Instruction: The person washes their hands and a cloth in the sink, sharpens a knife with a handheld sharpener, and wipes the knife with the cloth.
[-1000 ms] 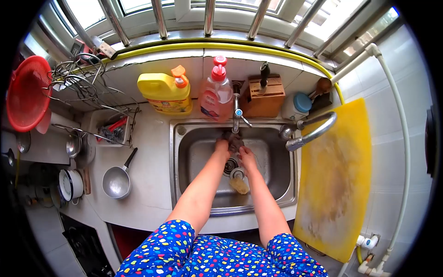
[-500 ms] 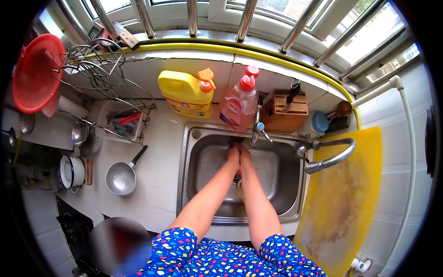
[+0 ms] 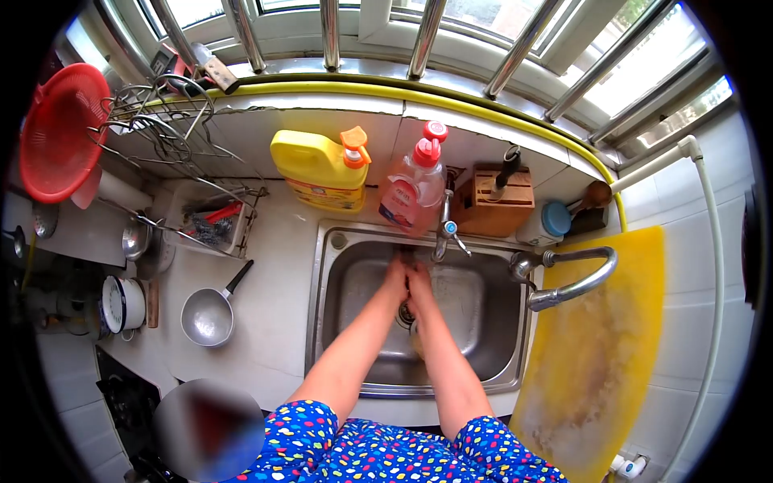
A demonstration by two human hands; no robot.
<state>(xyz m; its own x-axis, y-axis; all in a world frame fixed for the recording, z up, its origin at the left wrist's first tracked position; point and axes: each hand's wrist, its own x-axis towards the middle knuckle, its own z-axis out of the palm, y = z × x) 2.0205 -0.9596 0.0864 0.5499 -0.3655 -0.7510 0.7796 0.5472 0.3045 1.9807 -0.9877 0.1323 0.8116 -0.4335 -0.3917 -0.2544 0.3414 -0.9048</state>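
Both my hands are down in the steel sink (image 3: 483,322), close together near its far wall. My left hand (image 3: 396,278) and my right hand (image 3: 418,283) have their fingers curled in toward each other. A small dark patch shows between and beyond them, but I cannot make out what they hold, if anything. Just to their right, over the sink's back rim, stands a chrome tap (image 3: 447,227) with a blue-marked top. The drain (image 3: 405,315) lies beneath my wrists. Something pale and yellowish, partly hidden by my right forearm, rests near the drain.
Behind the sink stand a yellow jug (image 3: 318,171), a pink soap bottle (image 3: 413,181) and a wooden knife block (image 3: 493,201). A curved chrome spout (image 3: 576,282) and yellow board (image 3: 604,346) are at right. Left are a saucepan (image 3: 208,316) and wire rack (image 3: 173,121).
My hands have shifted slightly left and toward me, and the right hand's fingers have drawn in closer around the left. The whole view has moved a little.
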